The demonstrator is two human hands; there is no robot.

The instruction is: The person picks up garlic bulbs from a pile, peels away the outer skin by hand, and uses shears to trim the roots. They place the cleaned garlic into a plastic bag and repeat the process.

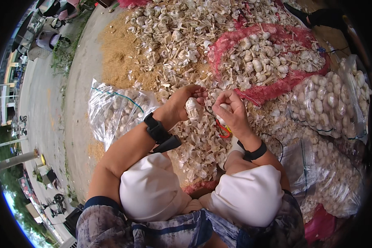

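Both hands were busy close together above the heap: the left hand (178, 103) grasped a white garlic bulb (193, 109), its fingers curled beside it, while the right hand (234, 112) was closed around a second pale bulb (223, 114), partly hidden by the fingers. Just below the right hand showed a red-and-yellow handled tool (223, 131) — whether that hand also gripped it, I could not tell.

Loose papery skins (196, 151) lay under and between the hands, spreading toward the person's knees, which were covered in white cloth (149, 188). Beyond the right hand, a red mesh bag (224, 44) lay spread open around many whole bulbs (258, 64). To the left, near the left forearm, sat a clear plastic bag (98, 99) filled with bulbs; another transparent sack (347, 103), well packed, stood on the right. Farther up, skins and stalks covered the ground — beside them ran bare grey pavement (83, 70).
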